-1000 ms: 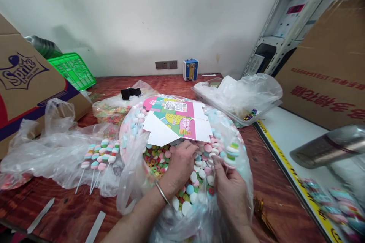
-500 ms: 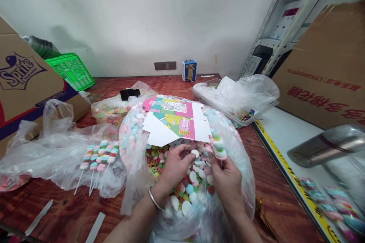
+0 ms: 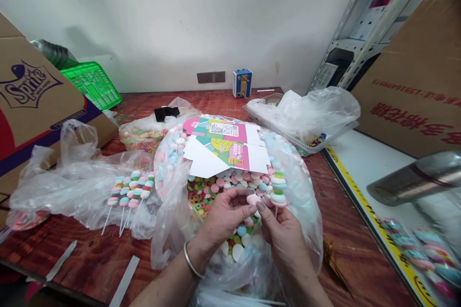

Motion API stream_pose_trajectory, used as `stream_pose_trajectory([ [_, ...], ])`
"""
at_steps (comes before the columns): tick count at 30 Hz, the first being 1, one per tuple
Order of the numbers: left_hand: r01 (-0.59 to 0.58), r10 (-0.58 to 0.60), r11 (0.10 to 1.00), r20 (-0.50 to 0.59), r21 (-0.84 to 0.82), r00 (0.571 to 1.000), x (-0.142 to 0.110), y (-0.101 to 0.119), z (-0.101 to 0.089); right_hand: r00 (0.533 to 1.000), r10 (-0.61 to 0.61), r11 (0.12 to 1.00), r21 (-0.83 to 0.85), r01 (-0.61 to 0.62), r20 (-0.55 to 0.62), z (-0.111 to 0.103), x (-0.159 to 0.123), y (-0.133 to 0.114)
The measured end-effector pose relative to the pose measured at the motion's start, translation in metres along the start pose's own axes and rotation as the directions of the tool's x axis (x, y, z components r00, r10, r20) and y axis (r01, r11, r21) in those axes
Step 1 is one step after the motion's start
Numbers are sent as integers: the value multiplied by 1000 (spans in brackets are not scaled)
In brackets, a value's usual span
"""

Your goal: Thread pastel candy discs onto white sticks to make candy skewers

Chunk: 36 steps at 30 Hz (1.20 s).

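Observation:
My left hand (image 3: 226, 216), with a bracelet on its wrist, pinches a pale pink marshmallow disc (image 3: 253, 199) between thumb and finger. The thumb of my right hand (image 3: 284, 232) touches the same disc. That hand also grips a candy skewer (image 3: 278, 189) upright, its white, blue, green and yellow pieces stacked on a thin stick. Below both hands lies a large open plastic bag (image 3: 169, 230) with loose marshmallow discs (image 3: 236, 180) and small gummy rings (image 3: 198, 201). A printed card (image 3: 225, 141) rests on the bag's far side.
Several finished-looking skewers (image 3: 131, 189) lie on plastic at left. Behind them are a bag of gummy rings (image 3: 142, 136), a green basket (image 3: 95, 84) and a Sprite carton (image 3: 36, 91). At right stand a clear tub (image 3: 334, 132), a steel flask (image 3: 414, 177) and a carton (image 3: 414, 76).
My two hands have come together, bringing the disc in my left hand against my right thumb. The skewer has stayed in my right hand. The view has shifted slightly.

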<state>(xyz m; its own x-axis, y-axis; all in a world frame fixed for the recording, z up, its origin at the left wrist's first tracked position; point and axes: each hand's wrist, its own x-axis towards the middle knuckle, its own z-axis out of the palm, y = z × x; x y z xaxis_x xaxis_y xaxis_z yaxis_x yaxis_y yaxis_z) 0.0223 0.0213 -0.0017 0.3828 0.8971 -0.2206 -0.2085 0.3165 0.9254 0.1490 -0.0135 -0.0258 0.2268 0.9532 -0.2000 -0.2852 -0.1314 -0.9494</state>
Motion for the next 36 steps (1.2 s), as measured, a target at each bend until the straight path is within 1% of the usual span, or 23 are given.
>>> stream_pose_trajectory([
  [2, -22, 22, 1000, -29, 1, 999, 0, -1, 2, 995, -94, 986, -138, 90, -28, 0, -1, -5],
  [3, -28, 28, 1000, -51, 10, 998, 0, -2, 3, 989, -143, 961, -243, 130, -36, -1, -3, -8],
  [4, -29, 31, 999, -77, 24, 997, 0, -2, 3, 981, -191, 913, -374, 161, -44, -3, -5, -11],
  [5, -32, 36, 999, -109, 37, 993, 1, -2, 3, 969, -243, 834, -520, 184, -48, -6, -8, -13],
  [6, -42, 48, 998, -142, 46, 989, 2, -2, 2, 954, -298, 730, -654, 198, -44, -10, -13, -13],
  [7, -64, 72, 997, -176, 52, 982, 3, -1, 1, 935, -353, 622, -754, 210, -31, -15, -17, -13],
  [8, -93, 103, 994, -212, 54, 972, 4, 0, 0, 910, -414, 522, -817, 244, 7, -20, -23, -11],
  [10, -150, 159, 987, -271, 53, 949, 7, 3, -3, 838, -526, 355, -859, 369, 143, -30, -33, -6],
  [11, -167, 174, 985, -290, 50, 941, 8, 4, -4, 807, -551, 299, -853, 428, 211, -34, -38, -3],
  [13, -174, 182, 983, -315, 52, 932, 9, 5, -6, 761, -571, 228, -830, 508, 309, -38, -47, 1],
  [15, -174, 187, 982, -320, 69, 929, 10, 4, -6, 742, -576, 192, -825, 531, 344, -38, -52, 3],
  [18, -188, 214, 976, -310, 110, 927, 10, 2, -6, 736, -589, 177, -835, 521, 334, -35, -53, 3],
  [21, -214, 247, 966, -274, 144, 929, 9, -2, -6, 731, -601, 176, -838, 516, 324, -33, -52, 2],
  [26, -239, 282, 951, -237, 195, 930, 9, -7, -6, 712, -617, 115, -857, 503, 335, -29, -52, 2],
  [30, -242, 295, 943, -235, 229, 926, 10, -11, -7, 713, -615, 78, -874, 479, 337, -23, -53, 3],
  [36, -235, 300, 941, -282, 243, 911, 8, -13, -3, 722, -603, 47, -889, 455, 338, -17, -51, 10],
])
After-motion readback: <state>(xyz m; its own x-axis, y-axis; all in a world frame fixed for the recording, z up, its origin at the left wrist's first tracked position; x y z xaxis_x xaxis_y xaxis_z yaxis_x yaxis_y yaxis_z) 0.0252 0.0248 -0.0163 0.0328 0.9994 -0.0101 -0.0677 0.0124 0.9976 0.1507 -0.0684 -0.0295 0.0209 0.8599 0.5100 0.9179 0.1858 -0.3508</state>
